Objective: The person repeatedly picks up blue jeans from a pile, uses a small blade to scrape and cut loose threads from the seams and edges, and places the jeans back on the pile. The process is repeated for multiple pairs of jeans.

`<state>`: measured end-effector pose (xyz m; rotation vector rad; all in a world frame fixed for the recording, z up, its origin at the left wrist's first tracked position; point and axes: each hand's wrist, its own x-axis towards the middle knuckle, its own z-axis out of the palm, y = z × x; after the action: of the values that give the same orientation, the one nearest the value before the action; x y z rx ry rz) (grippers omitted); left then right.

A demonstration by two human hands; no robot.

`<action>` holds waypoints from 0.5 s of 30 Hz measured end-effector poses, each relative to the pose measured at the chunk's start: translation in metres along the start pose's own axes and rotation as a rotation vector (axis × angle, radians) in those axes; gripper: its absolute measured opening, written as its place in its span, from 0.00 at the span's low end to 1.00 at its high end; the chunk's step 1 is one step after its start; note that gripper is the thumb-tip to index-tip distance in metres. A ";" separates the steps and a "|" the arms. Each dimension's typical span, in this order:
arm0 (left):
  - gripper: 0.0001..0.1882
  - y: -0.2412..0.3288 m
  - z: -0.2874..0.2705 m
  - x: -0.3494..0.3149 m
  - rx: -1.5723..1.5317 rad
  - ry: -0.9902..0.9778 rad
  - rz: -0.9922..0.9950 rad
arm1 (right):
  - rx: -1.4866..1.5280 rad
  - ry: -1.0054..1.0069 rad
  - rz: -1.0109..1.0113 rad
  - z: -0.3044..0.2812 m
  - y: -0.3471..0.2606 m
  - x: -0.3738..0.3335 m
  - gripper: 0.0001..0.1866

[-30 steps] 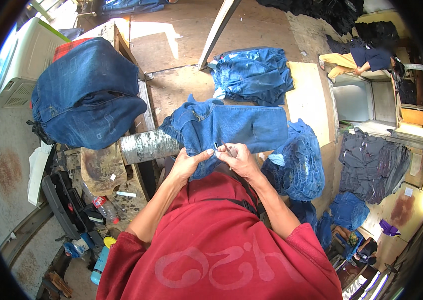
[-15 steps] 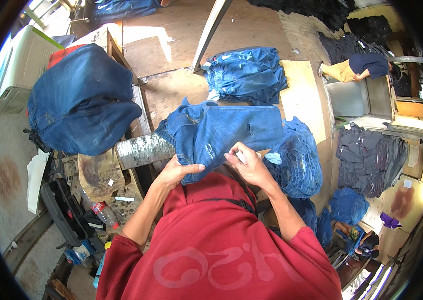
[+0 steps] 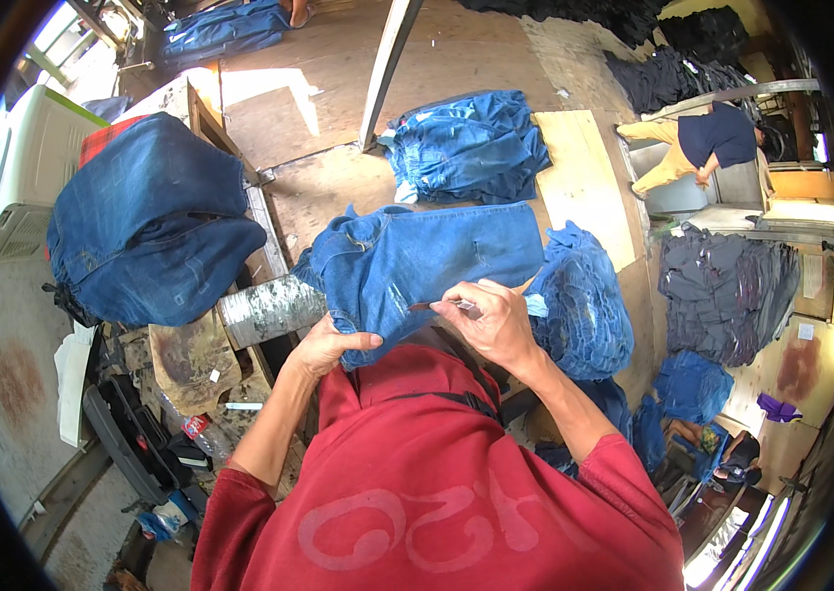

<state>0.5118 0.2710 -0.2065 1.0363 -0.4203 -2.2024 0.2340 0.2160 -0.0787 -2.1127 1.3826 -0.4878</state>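
Observation:
A pair of blue jeans (image 3: 436,246) lies across a pale, worn cylinder (image 3: 269,310) in front of me. My left hand (image 3: 330,347) pinches the near edge of the denim, thumb on top. A pale, frayed patch shows on the cloth just ahead of that thumb. Between the fingers of my right hand (image 3: 491,320) is a small thin tool (image 3: 421,306), its dark narrow end pointing left at the patch. The tool's exact kind is too small to make out. A slit-like mark shows farther right on the leg.
Stacked jeans lie beyond (image 3: 471,148) and to the right (image 3: 584,305). A big denim heap (image 3: 151,217) sits at left. A slanting post (image 3: 387,74) rises beyond the work. A plastic bottle (image 3: 202,433) lies lower left. Another person (image 3: 712,138) stands far right near dark garment piles (image 3: 727,295).
My right hand has turned, and the tool's dark end now shows over the frayed patch. The left hand keeps its hold on the jeans. The view has shifted slightly.

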 end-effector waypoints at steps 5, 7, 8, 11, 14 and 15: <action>0.35 0.005 -0.003 -0.002 0.006 -0.040 -0.031 | -0.305 0.038 -0.292 -0.002 0.003 0.007 0.09; 0.34 0.005 -0.004 -0.002 -0.006 -0.054 -0.039 | -0.310 0.129 -0.308 -0.001 0.011 0.013 0.10; 0.33 0.005 -0.005 -0.001 -0.012 -0.058 -0.040 | -0.315 0.153 -0.285 -0.001 0.014 0.015 0.11; 0.31 0.003 -0.008 0.001 -0.034 -0.062 -0.046 | -0.290 0.061 -0.554 0.001 0.024 0.016 0.10; 0.31 0.001 -0.011 0.002 -0.054 -0.053 -0.048 | -0.349 0.099 -0.399 0.005 0.034 0.023 0.11; 0.31 0.000 -0.011 0.003 -0.061 -0.045 -0.049 | -0.325 0.105 -0.507 0.005 0.038 0.025 0.11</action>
<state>0.5190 0.2694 -0.2153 0.9756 -0.3494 -2.2719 0.2201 0.1829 -0.1067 -2.7576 1.0197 -0.6080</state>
